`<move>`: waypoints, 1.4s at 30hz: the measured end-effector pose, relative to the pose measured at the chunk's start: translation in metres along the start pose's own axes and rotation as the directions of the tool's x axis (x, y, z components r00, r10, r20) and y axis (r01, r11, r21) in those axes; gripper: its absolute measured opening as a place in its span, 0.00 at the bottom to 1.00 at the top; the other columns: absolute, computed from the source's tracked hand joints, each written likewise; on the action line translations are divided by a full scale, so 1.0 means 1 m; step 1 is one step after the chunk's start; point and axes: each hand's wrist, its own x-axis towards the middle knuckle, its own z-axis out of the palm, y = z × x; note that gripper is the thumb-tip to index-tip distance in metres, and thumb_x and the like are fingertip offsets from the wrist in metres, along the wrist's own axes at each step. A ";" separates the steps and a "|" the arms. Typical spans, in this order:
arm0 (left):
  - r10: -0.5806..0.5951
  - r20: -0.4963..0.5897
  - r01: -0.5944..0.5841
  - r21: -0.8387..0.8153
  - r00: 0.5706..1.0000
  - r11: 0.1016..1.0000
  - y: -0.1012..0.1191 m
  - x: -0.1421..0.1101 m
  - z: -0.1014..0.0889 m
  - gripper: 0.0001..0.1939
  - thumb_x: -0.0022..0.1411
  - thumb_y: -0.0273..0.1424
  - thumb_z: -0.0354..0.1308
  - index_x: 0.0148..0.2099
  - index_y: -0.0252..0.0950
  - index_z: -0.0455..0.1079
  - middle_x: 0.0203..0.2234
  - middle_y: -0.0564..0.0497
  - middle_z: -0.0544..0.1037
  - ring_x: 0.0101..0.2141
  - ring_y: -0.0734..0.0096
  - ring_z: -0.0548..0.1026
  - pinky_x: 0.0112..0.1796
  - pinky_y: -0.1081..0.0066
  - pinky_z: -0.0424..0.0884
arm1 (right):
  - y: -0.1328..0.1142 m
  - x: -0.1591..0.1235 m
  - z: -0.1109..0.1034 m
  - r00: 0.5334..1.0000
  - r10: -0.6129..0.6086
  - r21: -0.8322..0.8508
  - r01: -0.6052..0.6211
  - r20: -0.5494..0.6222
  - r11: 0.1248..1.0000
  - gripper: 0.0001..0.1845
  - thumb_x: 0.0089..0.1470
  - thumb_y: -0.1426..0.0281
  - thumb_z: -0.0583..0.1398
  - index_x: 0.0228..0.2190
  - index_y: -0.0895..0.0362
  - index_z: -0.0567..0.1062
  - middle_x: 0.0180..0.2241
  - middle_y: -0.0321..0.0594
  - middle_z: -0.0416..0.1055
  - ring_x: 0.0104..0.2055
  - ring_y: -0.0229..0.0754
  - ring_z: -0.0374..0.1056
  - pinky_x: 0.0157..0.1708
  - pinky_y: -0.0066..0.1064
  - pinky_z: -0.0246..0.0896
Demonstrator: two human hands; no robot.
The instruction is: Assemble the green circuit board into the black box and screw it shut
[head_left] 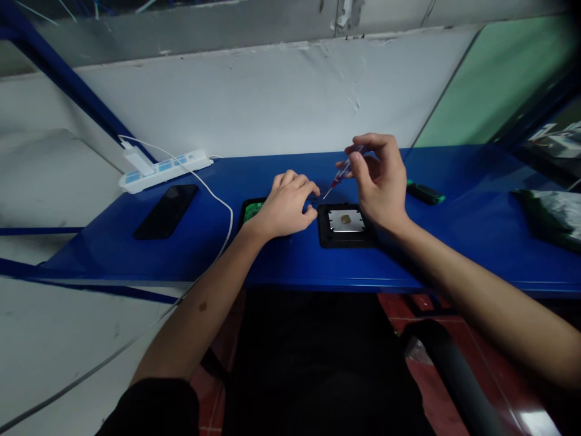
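My right hand (380, 178) holds a small syringe (341, 172) with a reddish barrel, fingers closed round it, the tip pointing down-left over the blue bench. Below it lies a silver processor chip (346, 220) with a small dab at its centre, seated in a black tray (325, 233). My left hand (287, 204) rests on the bench just left of the tray, fingers curled with the fingertips close to the syringe tip; what they pinch, if anything, is too small to see. Under that hand a green circuit board (251, 211) shows in another black tray.
A black phone (167, 210) lies on the left of the blue bench (136, 254). Behind it a white power strip (164, 169) has a white cable (216, 200) trailing off the front edge. A green-handled tool (425, 193) and a dark bag (551, 215) sit at the right.
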 end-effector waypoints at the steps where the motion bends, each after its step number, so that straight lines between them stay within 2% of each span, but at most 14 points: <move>1: -0.008 -0.009 0.008 0.003 1.000 1.000 -0.001 0.000 0.001 0.12 0.64 0.29 0.54 0.48 0.36 0.72 0.43 0.46 0.75 0.50 0.52 0.67 0.54 0.52 0.60 | 0.001 0.000 0.001 1.000 0.011 0.004 -0.011 0.003 1.000 0.20 0.67 0.51 0.52 0.53 0.48 0.66 0.47 0.43 0.72 0.43 0.43 0.77 0.39 0.38 0.77; 6: -0.025 -0.031 0.026 0.031 0.999 0.999 -0.005 0.003 0.007 0.11 0.70 0.38 0.55 0.45 0.37 0.73 0.40 0.47 0.76 0.48 0.52 0.68 0.52 0.53 0.61 | 0.003 0.002 0.000 0.999 0.035 0.015 -0.035 -0.009 0.999 0.20 0.66 0.52 0.52 0.53 0.47 0.65 0.47 0.43 0.71 0.43 0.43 0.78 0.39 0.38 0.77; 15: -0.032 -0.010 0.033 0.058 0.999 0.998 0.002 0.008 0.007 0.10 0.72 0.35 0.53 0.43 0.37 0.73 0.39 0.47 0.77 0.45 0.55 0.68 0.48 0.57 0.61 | 0.002 0.004 -0.002 0.998 0.050 0.025 -0.050 -0.025 0.998 0.18 0.67 0.53 0.51 0.53 0.48 0.64 0.47 0.43 0.71 0.43 0.42 0.78 0.40 0.36 0.77; 18: -0.032 0.006 0.031 0.070 0.999 0.997 0.001 0.012 0.007 0.10 0.73 0.34 0.51 0.43 0.37 0.73 0.39 0.47 0.77 0.46 0.55 0.67 0.48 0.57 0.60 | 0.001 0.007 -0.007 0.999 0.034 -0.074 -0.036 -0.034 0.997 0.20 0.68 0.53 0.48 0.55 0.48 0.63 0.48 0.44 0.71 0.43 0.43 0.77 0.40 0.38 0.75; 22: -0.022 0.076 0.016 0.086 0.997 0.996 -0.003 0.019 0.009 0.11 0.73 0.33 0.51 0.43 0.38 0.74 0.40 0.46 0.77 0.46 0.54 0.67 0.49 0.56 0.59 | 0.005 0.020 -0.025 0.999 0.013 -0.307 -0.022 -0.030 0.952 0.25 0.68 0.53 0.47 0.60 0.51 0.61 0.47 0.46 0.73 0.40 0.45 0.76 0.37 0.40 0.72; 24: -0.018 0.139 0.006 0.087 0.990 0.996 -0.004 0.024 0.010 0.11 0.72 0.34 0.51 0.44 0.38 0.74 0.41 0.45 0.77 0.47 0.53 0.67 0.49 0.55 0.59 | 0.012 0.029 -0.036 0.999 0.045 -0.435 -0.034 0.014 0.900 0.23 0.65 0.56 0.54 0.55 0.55 0.68 0.43 0.46 0.76 0.36 0.44 0.75 0.39 0.40 0.71; 27: -0.022 0.218 0.010 0.057 0.976 0.998 -0.009 0.029 0.010 0.12 0.72 0.35 0.51 0.45 0.39 0.76 0.42 0.45 0.77 0.47 0.52 0.67 0.50 0.54 0.59 | 0.031 0.034 -0.048 0.960 0.189 -0.579 -0.035 0.208 0.814 0.15 0.58 0.63 0.61 0.44 0.58 0.77 0.35 0.46 0.78 0.32 0.44 0.73 0.39 0.40 0.69; 30: -0.043 0.213 0.044 -0.003 0.976 0.999 -0.016 0.033 0.010 0.15 0.72 0.37 0.49 0.47 0.41 0.76 0.40 0.45 0.77 0.47 0.51 0.67 0.50 0.53 0.60 | 0.052 0.027 -0.053 0.880 0.228 -0.631 0.100 0.417 0.769 0.14 0.58 0.64 0.60 0.42 0.59 0.77 0.36 0.47 0.78 0.33 0.45 0.73 0.36 0.39 0.69; 32: -0.071 0.176 0.075 -0.016 0.982 0.997 -0.021 0.037 0.009 0.15 0.72 0.37 0.48 0.47 0.41 0.76 0.39 0.45 0.77 0.46 0.51 0.68 0.49 0.53 0.61 | 0.061 0.020 -0.052 0.838 0.227 -0.672 0.203 0.495 0.712 0.15 0.59 0.64 0.59 0.43 0.59 0.77 0.38 0.49 0.76 0.34 0.47 0.73 0.36 0.40 0.69; 34: -0.093 0.137 0.097 -0.023 0.986 0.995 -0.024 0.040 0.009 0.13 0.71 0.38 0.51 0.46 0.40 0.75 0.37 0.46 0.77 0.46 0.50 0.68 0.48 0.53 0.61 | 0.064 0.015 -0.050 0.814 0.249 -0.707 0.255 0.525 0.659 0.15 0.59 0.64 0.58 0.43 0.59 0.77 0.38 0.51 0.75 0.36 0.48 0.74 0.36 0.40 0.70; 36: -0.106 0.091 0.108 -0.026 0.990 0.994 -0.024 0.043 0.010 0.12 0.70 0.38 0.53 0.45 0.40 0.75 0.37 0.46 0.77 0.46 0.51 0.68 0.47 0.54 0.62 | 0.061 0.015 -0.049 0.809 0.280 -0.741 0.258 0.516 0.621 0.16 0.60 0.63 0.58 0.45 0.60 0.77 0.39 0.52 0.74 0.35 0.50 0.74 0.35 0.42 0.70; 39: -0.090 0.030 0.091 -0.046 0.996 0.995 -0.020 0.043 0.011 0.11 0.70 0.36 0.52 0.45 0.39 0.74 0.38 0.47 0.77 0.45 0.54 0.68 0.47 0.56 0.62 | 0.047 0.020 -0.053 0.856 0.282 -0.783 0.202 0.433 0.589 0.22 0.60 0.58 0.58 0.50 0.59 0.74 0.44 0.55 0.74 0.32 0.51 0.73 0.31 0.45 0.69; 41: -0.053 0.020 0.054 -0.059 0.998 0.997 -0.017 0.041 0.011 0.10 0.69 0.33 0.52 0.45 0.39 0.74 0.38 0.48 0.78 0.44 0.56 0.69 0.48 0.57 0.63 | 0.035 0.024 -0.059 0.877 0.204 -0.712 0.195 0.435 0.675 0.20 0.60 0.55 0.58 0.46 0.55 0.76 0.43 0.52 0.74 0.34 0.50 0.73 0.35 0.46 0.69; 42: -0.024 0.007 0.024 -0.062 1.000 0.998 -0.015 0.039 0.010 0.11 0.69 0.31 0.51 0.45 0.39 0.74 0.38 0.48 0.78 0.45 0.57 0.69 0.49 0.58 0.63 | 0.029 0.025 -0.062 0.859 0.169 -0.628 0.207 0.484 0.750 0.20 0.61 0.52 0.58 0.43 0.54 0.77 0.41 0.49 0.74 0.35 0.50 0.72 0.38 0.46 0.69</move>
